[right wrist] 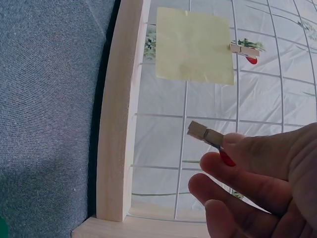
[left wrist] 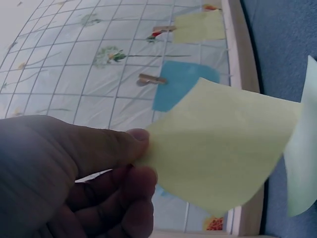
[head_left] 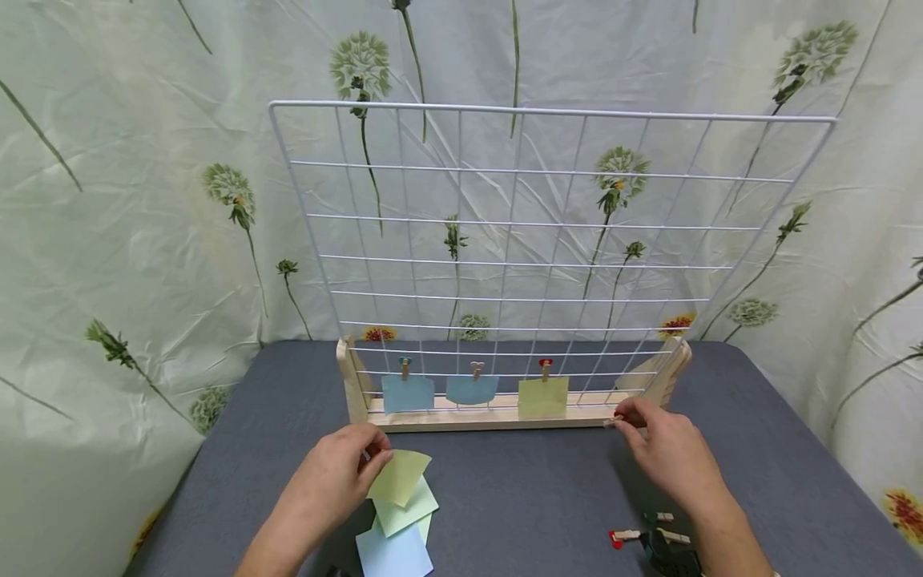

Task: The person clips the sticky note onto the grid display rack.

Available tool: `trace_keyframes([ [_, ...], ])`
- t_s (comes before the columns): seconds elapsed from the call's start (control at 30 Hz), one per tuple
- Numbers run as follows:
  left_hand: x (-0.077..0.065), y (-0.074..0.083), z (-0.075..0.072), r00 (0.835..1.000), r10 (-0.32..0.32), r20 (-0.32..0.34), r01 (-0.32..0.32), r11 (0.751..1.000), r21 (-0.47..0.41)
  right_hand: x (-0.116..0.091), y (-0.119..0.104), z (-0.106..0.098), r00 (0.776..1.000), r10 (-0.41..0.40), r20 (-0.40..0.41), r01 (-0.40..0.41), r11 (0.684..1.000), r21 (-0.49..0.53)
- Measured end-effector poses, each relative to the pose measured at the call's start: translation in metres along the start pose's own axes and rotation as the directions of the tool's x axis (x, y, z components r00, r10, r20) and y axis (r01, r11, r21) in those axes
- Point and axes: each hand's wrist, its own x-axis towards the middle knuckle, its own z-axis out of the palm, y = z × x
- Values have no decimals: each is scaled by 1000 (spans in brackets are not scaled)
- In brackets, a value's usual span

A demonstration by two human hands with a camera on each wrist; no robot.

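Note:
My left hand (head_left: 342,471) pinches a yellow sticky note (head_left: 401,478) by its corner, just above a small stack of green and blue notes (head_left: 395,553). In the left wrist view the held note (left wrist: 223,144) bends slightly, thumb on top. Near the right end of the rack's wooden base, my right hand (head_left: 671,453) pinches a small wooden clothespin (right wrist: 204,134) with a red piece at its gripped end. On the white wire grid (head_left: 505,264), two blue notes (head_left: 408,393) and a yellow note (head_left: 543,397) hang from clothespins along the bottom.
The grid stands in a wooden base (head_left: 476,420) on a dark grey cloth-covered table (head_left: 519,497). Several loose clothespins (head_left: 624,535) lie by a dark object at the front right. A flower-printed curtain (head_left: 144,200) hangs behind.

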Motion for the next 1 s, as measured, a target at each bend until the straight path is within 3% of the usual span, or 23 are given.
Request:
trace_keyframes([
  [0.2,1,0,5,999,-11,-30,10,999,-31,1,0,-1,999,13,-52,-13,1000,-1],
  [0.37,3,0,9,997,13,-71,-17,998,-55,0,2,0,983,0,-184,-3,1000,-11],
  [0.47,5,0,12,996,26,-86,-33,996,-81,0,4,1,957,-37,-287,31,999,-26],
  [0.67,9,5,17,994,38,-104,-50,992,-119,0,9,2,878,-112,-465,100,994,-50],
  [0.8,13,12,23,991,40,-129,-58,989,-139,0,13,2,848,-121,-517,103,993,-64],
  [1.0,19,23,35,994,14,-108,-34,982,-188,3,17,2,815,-153,-559,129,988,-81],
])
